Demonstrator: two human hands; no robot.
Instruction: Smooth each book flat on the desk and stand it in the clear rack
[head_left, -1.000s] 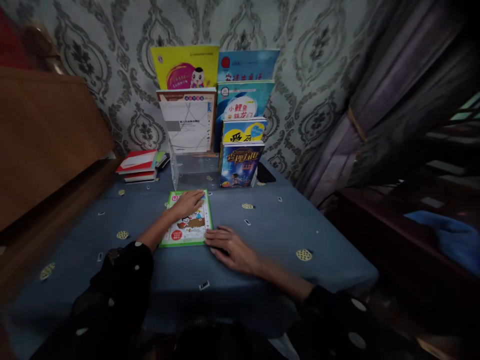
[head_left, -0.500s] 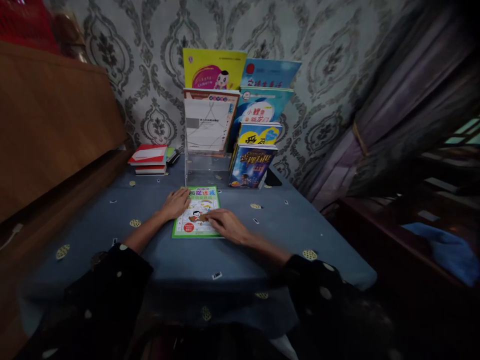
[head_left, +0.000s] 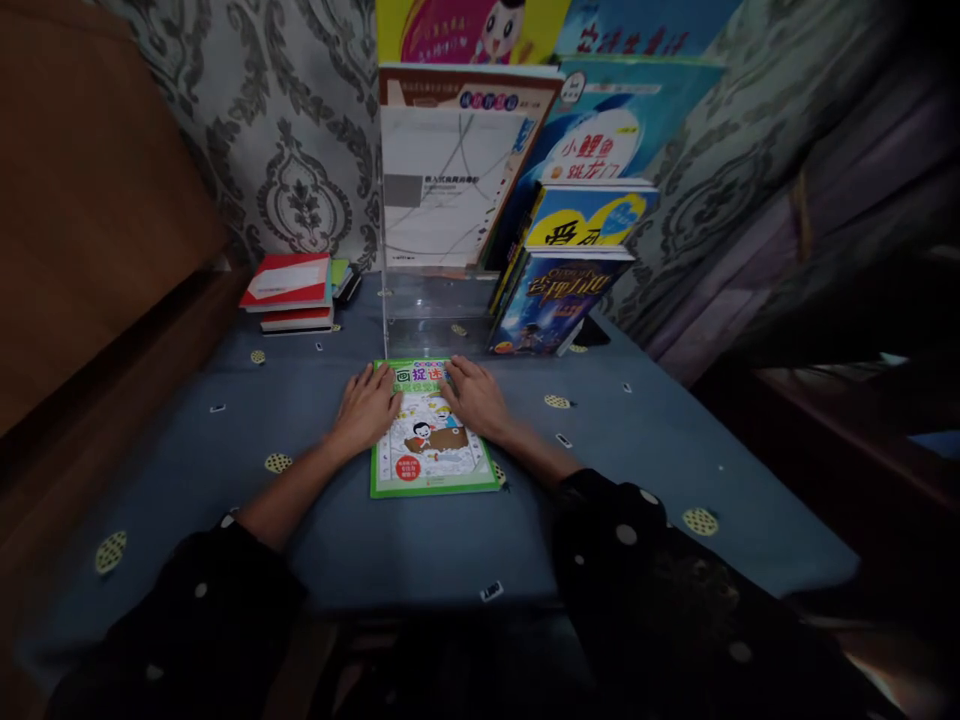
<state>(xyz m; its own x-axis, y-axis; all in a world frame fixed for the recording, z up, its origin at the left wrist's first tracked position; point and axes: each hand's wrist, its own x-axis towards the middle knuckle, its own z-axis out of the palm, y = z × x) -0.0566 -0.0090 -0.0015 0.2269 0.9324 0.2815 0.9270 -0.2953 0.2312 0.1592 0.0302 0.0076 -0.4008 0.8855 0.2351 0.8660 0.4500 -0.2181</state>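
Note:
A green-bordered children's book [head_left: 435, 450] lies flat on the blue tablecloth, its cover showing cartoon figures and a red circle. My left hand [head_left: 367, 405] rests over its upper left edge, fingers stretched out on the cover. Across from it, my right hand [head_left: 477, 398] lies over the upper right edge, with fingers extended and pointing toward the top. Both palms face down, and neither hand grips the book. Part of the title is hidden under the fingers.
Behind the book stands a clear acrylic rack [head_left: 420, 335] holding several upright books, with a blue-purple book [head_left: 551, 305] in front at its right. A red-covered stack of books [head_left: 289, 285] sits at the back left. The tablecloth [head_left: 420, 560] has pineapple prints.
My right hand has moved from the book's lower right part up to its upper right edge. My left hand stays at the upper left. The camera view has come closer and tilted down.

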